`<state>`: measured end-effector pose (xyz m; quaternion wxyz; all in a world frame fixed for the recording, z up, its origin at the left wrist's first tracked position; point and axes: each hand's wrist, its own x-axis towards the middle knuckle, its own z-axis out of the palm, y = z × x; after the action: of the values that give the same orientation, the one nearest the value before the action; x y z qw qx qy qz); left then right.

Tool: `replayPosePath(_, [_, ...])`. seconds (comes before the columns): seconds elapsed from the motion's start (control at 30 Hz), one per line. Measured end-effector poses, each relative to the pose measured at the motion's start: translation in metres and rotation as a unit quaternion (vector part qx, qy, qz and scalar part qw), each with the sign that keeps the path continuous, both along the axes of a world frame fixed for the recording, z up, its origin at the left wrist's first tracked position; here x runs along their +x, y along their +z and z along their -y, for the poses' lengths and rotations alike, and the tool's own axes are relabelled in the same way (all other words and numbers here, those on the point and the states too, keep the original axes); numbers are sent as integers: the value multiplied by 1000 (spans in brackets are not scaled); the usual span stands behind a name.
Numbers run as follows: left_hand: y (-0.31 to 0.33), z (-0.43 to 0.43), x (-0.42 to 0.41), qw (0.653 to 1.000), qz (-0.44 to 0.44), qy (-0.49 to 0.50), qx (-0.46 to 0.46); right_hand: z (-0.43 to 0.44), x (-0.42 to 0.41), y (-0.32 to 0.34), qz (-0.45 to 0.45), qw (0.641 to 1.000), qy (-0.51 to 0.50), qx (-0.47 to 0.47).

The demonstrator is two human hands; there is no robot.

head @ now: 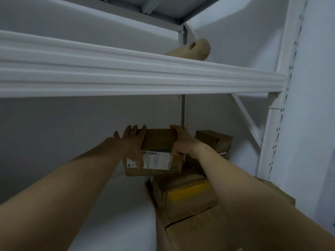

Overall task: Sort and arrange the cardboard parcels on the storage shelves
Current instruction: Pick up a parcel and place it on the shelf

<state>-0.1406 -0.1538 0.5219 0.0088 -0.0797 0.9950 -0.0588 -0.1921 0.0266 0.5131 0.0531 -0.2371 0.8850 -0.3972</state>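
labelled parcel above parcel stack | left hand flat against its left side, fingers straight | right hand curled round its right edge

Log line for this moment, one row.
left hand: flat against labelled parcel | right hand: grips it | position: above box stack, under white shelf beam

Single head-worn camera looks up, close, into white shelving.
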Motion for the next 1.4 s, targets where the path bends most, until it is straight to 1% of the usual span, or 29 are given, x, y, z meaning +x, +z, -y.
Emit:
replayPosePath(0.07, [6, -3, -9, 999, -3, -20, 31, -4, -10, -3, -10, 1000, 6, 15])
replayPosePath(0.13, [8, -7, -19, 999, -19, -23, 32, -6, -20, -4, -21, 999, 3, 37])
replayPosePath(0.27, [-4, -17, -47, 996, -33, 40, 67, -14, -38, -4, -19, 997, -45, 61])
replayPosePath(0.33, [-12, -21, -60, 995, -45, 55, 73, -18, -44, -2, -22, 996, -38, 77])
replayPosePath(0.4, [-20, -25, -72, 994, -53, 50, 86, -21, -51, -4, -16, 998, -25, 62])
replayPosePath(0.43, [-24, -27, -77, 994, -51, 46, 89, -22, -54, -7, -8, 998, -18, 52])
replayPosePath(0.53, [-35, -31, -90, 996, -34, 31, 75, -18, -67, -14, -11, 994, -32, 107])
replayPosePath(0.7, [-46, -39, -104, 998, 0, 21, 54, -12, -81, -22, -37, 987, -42, 150])
replayPosePath(0.93, [-56, -43, -118, 997, 32, 24, 73, -4, -88, -36, -38, 982, -34, 181])
replayPosePath(1.23, [-71, -37, -126, 996, 30, -8, 84, -2, -85, -39, -41, 976, -14, 214])
replayPosePath(1.4, [-71, -40, -119, 995, 18, -3, 94, 0, -84, -41, -40, 970, -6, 241])
